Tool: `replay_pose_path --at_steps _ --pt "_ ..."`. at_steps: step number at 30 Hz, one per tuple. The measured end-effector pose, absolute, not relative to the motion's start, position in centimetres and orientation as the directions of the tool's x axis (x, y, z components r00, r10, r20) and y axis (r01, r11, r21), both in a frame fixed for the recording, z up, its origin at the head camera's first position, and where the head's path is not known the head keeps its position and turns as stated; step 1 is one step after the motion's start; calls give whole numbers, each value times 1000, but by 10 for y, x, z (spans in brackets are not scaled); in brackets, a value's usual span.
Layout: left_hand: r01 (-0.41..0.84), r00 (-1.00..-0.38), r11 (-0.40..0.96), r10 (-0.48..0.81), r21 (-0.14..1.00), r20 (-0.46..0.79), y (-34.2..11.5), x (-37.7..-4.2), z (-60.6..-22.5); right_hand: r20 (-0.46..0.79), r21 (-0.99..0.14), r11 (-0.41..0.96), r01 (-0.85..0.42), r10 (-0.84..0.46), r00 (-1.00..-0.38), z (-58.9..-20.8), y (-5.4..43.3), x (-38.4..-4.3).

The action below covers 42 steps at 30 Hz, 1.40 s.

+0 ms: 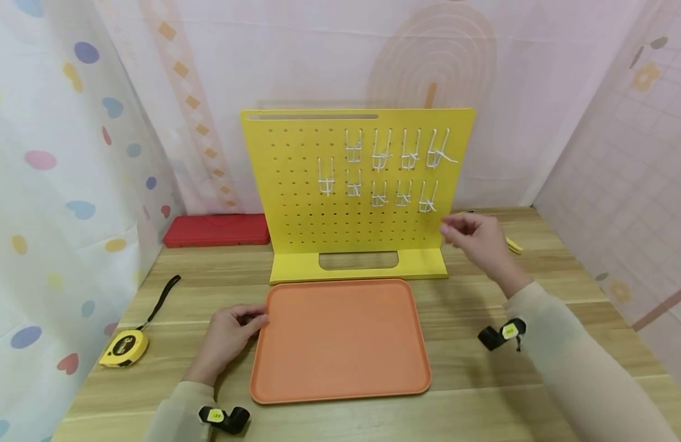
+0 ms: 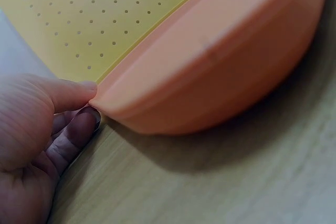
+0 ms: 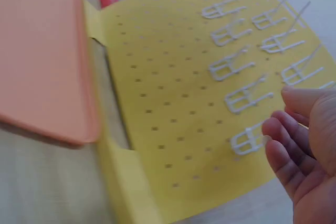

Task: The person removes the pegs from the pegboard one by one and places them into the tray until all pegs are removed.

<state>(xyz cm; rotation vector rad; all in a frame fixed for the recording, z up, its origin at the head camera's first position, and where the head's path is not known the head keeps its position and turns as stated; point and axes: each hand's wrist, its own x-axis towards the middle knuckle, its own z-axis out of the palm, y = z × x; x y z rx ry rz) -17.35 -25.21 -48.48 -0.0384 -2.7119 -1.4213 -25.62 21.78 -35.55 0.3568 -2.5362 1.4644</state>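
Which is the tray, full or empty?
Empty: the head view shows the tray bare from rim to rim, with the left hand pinching its edge.

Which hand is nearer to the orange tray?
Left. The left hand pinches the left edge of the orange tray, while the right hand is apart from it, off to the right beside the yellow pegboard.

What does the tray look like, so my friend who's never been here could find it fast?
On the wooden table, find the yellow pegboard with white hooks. Just in front of it is the tray, a rectangle with rounded corners, its edge pinched by the left hand. It's the table's only orange thing.
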Motion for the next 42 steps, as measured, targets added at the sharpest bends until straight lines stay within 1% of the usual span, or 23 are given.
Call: replay_pose_path --at_steps 4,8,12,17,27,34,42 --pt "67 -996 580 -14 812 91 -252 -174 -484 337 -841 435 -321 -44 -941 -332 216 -271" --pt "61 -996 579 -14 813 84 -251 -174 -483 358 -859 392 -330 -2 -934 -317 212 -282" --pt "59 -996 571 -16 819 83 -251 -173 -483 353 -866 389 -313 33 -935 -306 208 -290" --pt "67 -995 569 -26 819 100 -252 -172 -482 337 -895 332 -298 63 -940 -296 204 -297" --pt "60 -996 558 -26 827 90 -251 -170 -484 331 -917 260 -303 72 -941 -287 196 -310" --pt "61 -994 587 -37 807 102 -250 -171 -485 315 -930 219 -296 60 -947 -283 192 -312" --pt "54 -995 578 -42 814 96 -250 -170 -485 306 -940 175 -292 59 -950 -282 190 -314"
